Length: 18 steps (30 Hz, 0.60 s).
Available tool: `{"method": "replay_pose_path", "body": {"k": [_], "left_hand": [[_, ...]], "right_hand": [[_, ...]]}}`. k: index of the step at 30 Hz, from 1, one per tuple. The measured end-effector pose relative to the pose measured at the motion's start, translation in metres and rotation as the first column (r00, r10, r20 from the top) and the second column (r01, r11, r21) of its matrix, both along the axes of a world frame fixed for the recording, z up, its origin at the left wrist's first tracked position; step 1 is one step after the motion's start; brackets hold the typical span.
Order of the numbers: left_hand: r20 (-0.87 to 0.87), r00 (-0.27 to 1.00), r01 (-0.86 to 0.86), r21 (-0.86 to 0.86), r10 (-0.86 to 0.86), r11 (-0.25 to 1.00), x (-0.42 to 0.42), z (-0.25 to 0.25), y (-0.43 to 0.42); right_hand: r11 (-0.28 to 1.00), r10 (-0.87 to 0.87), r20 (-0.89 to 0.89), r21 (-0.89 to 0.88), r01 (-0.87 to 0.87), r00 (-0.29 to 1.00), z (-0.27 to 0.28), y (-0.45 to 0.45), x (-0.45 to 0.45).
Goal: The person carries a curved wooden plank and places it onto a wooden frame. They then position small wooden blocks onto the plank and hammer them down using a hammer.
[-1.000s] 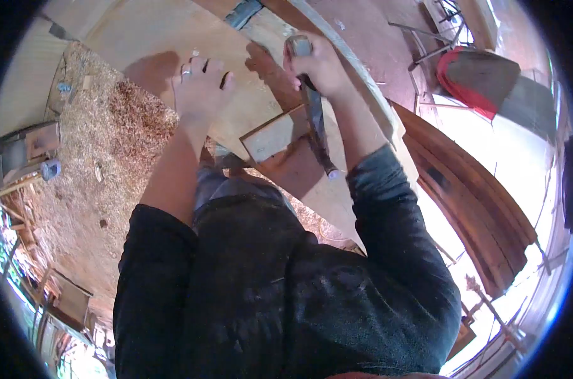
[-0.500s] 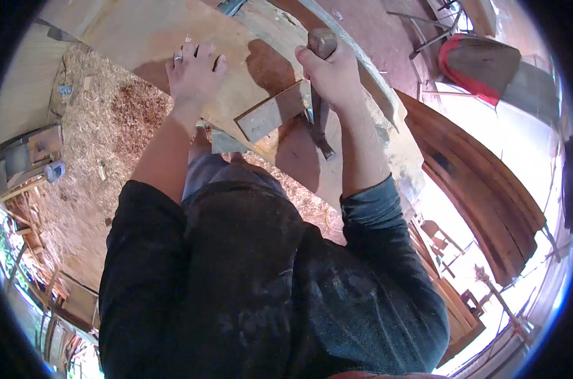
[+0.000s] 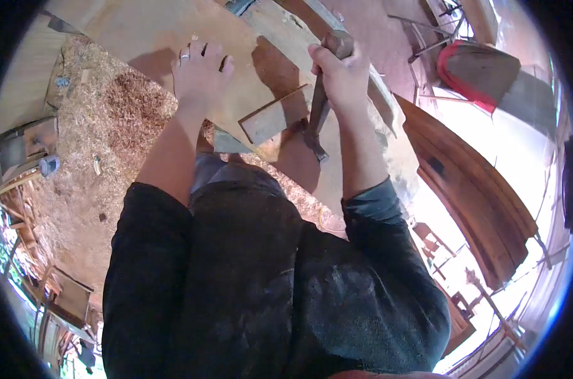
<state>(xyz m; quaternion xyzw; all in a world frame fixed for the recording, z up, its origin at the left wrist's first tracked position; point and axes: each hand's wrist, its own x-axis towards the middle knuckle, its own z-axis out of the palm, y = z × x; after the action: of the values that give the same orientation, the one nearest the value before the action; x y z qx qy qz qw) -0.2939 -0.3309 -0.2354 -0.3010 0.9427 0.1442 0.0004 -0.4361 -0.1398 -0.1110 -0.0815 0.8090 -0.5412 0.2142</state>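
Note:
My right hand point(image 3: 344, 79) is wrapped round the wooden handle of a hammer point(image 3: 321, 104), whose thick butt end sticks out above the fist. The dark hammer head points down towards my body, close to the right end of a small flat wooden piece point(image 3: 271, 120). Whether the head touches the board below it, I cannot tell. My left hand point(image 3: 201, 76), a ring on one finger, lies with fingers spread on a broad wooden board point(image 3: 128, 28). Just below the small piece, a greyish block point(image 3: 229, 143) shows at the board's near edge.
Wood shavings point(image 3: 135, 107) cover the floor to the left. A long curved stack of brown planks point(image 3: 470, 183) stands at the right. Farther up on the right is a grey cover with a red edge point(image 3: 479, 69). A transparent cup point(image 3: 49, 165) sits at far left.
The hammer's head has swung slightly left, nearer the small wooden piece, while my right hand has shifted a little. My left hand stays spread on the board. The whole view has moved slightly.

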Motion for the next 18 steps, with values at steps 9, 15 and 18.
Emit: {"method": "replay_pose_path", "body": {"k": [9,15,18], "left_hand": [[0.048,0.999,0.004,-0.028,-0.003,1.0,0.003,-0.008,-0.006],[0.06,0.998,-0.011,-0.035,0.013,0.999,-0.011,0.0,-0.005],[0.158,0.987,-0.018,-0.008,0.019,1.0,-0.02,0.002,-0.006]], "right_hand": [[0.997,0.073,-0.152,-0.008,-0.075,0.986,-0.002,-0.003,0.006],[0.99,0.097,-0.088,0.109,-0.087,0.991,-0.003,-0.009,-0.018],[0.993,0.099,-0.145,0.08,-0.088,0.984,-0.033,-0.036,-0.036]]}}
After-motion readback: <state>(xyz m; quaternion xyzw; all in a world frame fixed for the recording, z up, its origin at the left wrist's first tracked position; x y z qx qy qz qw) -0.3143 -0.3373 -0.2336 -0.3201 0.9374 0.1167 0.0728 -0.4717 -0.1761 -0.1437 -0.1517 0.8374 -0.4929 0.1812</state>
